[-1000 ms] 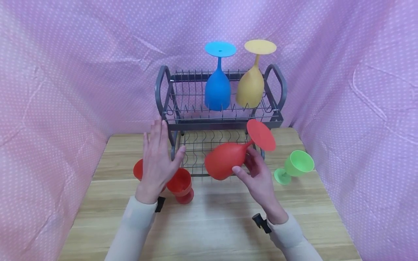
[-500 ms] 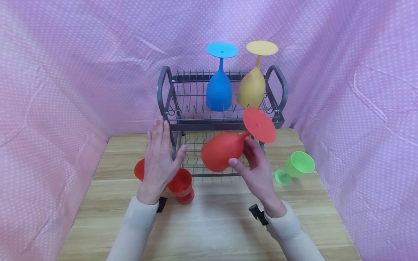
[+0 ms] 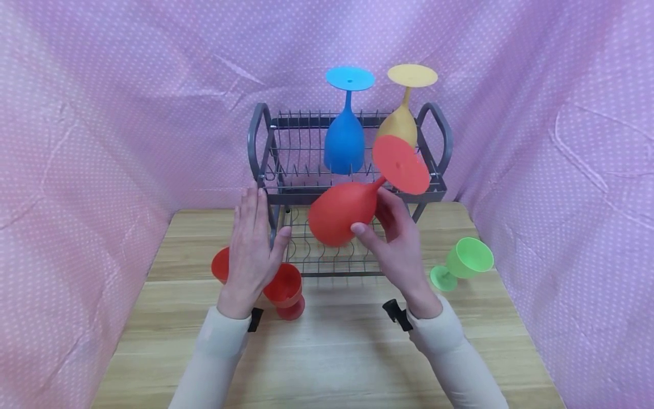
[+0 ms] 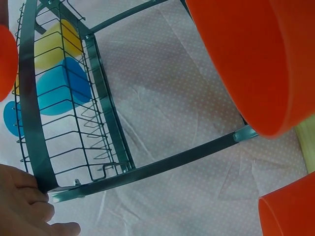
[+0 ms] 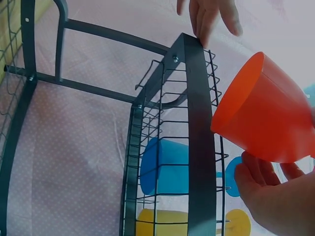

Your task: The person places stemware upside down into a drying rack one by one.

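My right hand (image 3: 401,244) pinches a red plastic goblet (image 3: 341,215) near where bowl meets stem. The goblet is tilted, foot up to the right and mouth down to the left, in front of the upper tier of a dark dish rack (image 3: 306,199). In the right wrist view its bowl (image 5: 275,113) hangs just outside the rack's front rail. My left hand (image 3: 250,244) is held flat, fingers straight, with its fingertips against the rack's front left corner, as the left wrist view shows. A blue goblet (image 3: 344,145) and a yellow goblet (image 3: 401,126) stand upside down on the upper tier.
Two red cups (image 3: 284,286) stand on the wooden table (image 3: 327,352) by my left wrist, one partly hidden behind the hand. A small green goblet (image 3: 467,255) is at the right. Pink dotted cloth (image 3: 153,113) hangs around the back and sides.
My right hand has raised the red goblet from before the lower tier to the upper tier's front rail, where its foot overlaps the yellow goblet. The left hand has stayed at the rack corner.
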`<action>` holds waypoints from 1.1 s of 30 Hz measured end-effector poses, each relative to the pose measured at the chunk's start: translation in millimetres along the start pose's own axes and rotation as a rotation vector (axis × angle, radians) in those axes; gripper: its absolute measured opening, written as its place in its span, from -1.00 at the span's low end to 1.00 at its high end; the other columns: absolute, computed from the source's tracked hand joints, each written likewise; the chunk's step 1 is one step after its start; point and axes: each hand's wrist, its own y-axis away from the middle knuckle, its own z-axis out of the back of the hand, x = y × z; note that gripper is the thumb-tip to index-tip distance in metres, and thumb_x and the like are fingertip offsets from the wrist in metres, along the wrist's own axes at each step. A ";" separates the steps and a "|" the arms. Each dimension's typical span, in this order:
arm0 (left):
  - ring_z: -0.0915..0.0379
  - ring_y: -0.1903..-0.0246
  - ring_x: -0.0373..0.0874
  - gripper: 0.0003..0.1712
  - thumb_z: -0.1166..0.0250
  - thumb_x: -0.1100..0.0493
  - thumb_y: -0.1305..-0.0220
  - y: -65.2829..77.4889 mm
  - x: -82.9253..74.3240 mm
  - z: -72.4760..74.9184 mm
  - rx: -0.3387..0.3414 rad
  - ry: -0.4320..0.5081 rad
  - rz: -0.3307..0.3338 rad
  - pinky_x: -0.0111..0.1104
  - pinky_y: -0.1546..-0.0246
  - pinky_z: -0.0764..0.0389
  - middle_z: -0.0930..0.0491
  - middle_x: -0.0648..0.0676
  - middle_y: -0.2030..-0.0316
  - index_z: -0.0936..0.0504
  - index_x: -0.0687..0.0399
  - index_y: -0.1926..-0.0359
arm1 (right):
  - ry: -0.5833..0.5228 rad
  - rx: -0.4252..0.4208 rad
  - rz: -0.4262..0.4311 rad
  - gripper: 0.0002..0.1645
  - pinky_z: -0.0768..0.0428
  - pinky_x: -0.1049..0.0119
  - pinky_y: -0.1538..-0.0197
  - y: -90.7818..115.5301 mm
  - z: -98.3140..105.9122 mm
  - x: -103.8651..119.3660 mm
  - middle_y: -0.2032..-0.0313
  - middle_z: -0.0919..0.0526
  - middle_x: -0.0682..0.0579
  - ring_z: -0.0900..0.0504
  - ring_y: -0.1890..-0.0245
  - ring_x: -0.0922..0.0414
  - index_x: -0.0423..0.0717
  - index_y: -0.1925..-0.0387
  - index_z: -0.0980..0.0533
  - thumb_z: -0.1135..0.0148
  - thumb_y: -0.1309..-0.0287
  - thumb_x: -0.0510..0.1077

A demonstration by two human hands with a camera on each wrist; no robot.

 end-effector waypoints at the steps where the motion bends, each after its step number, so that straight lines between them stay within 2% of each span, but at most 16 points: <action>1: 0.24 -0.62 0.16 0.01 0.23 -0.42 -0.53 0.1 -0.1 0.0 -0.002 0.002 -0.001 0.07 -0.58 0.11 0.08 0.23 -0.63 -0.05 0.31 -0.60 | -0.001 0.000 0.004 -0.19 -0.59 0.20 -0.27 -2.6 -0.6 0.6 -0.26 -0.53 -0.08 -0.53 -0.26 -0.06 -0.20 -0.42 -0.37 -0.40 -0.12 -0.40; 11: 0.19 -0.60 0.22 0.01 0.24 -0.42 -0.53 0.2 1.5 -2.2 -0.025 -0.004 -0.012 0.01 -0.59 0.13 0.06 0.25 -0.63 -0.03 0.29 -0.61 | 0.023 0.005 0.035 -0.20 -0.62 0.17 -0.24 -24.6 -8.5 10.5 -0.27 -0.54 0.02 -0.54 -0.26 0.02 -0.10 -0.43 -0.37 -0.43 -0.17 -0.27; 18: 0.19 -0.61 0.20 0.02 0.25 -0.42 -0.53 0.9 1.2 -3.3 -0.035 -0.002 -0.015 0.02 -0.58 0.10 0.04 0.28 -0.62 -0.05 0.33 -0.60 | 0.024 0.001 0.097 -0.22 -0.59 -0.01 -0.28 -38.1 -13.2 14.6 -0.29 -0.54 0.02 -0.55 -0.28 0.01 -0.12 -0.44 -0.37 -0.40 -0.21 -0.19; 23: 0.18 -0.60 0.23 0.01 0.23 -0.41 -0.54 1.2 1.1 -4.4 -0.039 0.000 -0.018 0.02 -0.58 0.09 0.05 0.28 -0.62 -0.03 0.32 -0.61 | 0.003 -0.031 0.139 -0.23 -0.56 0.08 -0.31 -48.9 -17.7 16.9 -0.28 -0.54 -0.05 -0.53 -0.30 -0.01 -0.16 -0.41 -0.38 -0.40 -0.18 -0.22; 33: 0.19 -0.61 0.20 -0.01 0.19 -0.38 -0.54 1.5 0.7 -6.1 -0.032 -0.003 -0.018 0.05 -0.57 0.06 0.14 0.19 -0.65 -0.03 0.31 -0.61 | 0.009 -0.068 0.183 -0.22 -0.55 0.09 -0.32 -67.0 -23.4 19.0 -0.28 -0.53 -0.08 -0.53 -0.28 -0.01 -0.20 -0.42 -0.35 -0.41 -0.20 -0.19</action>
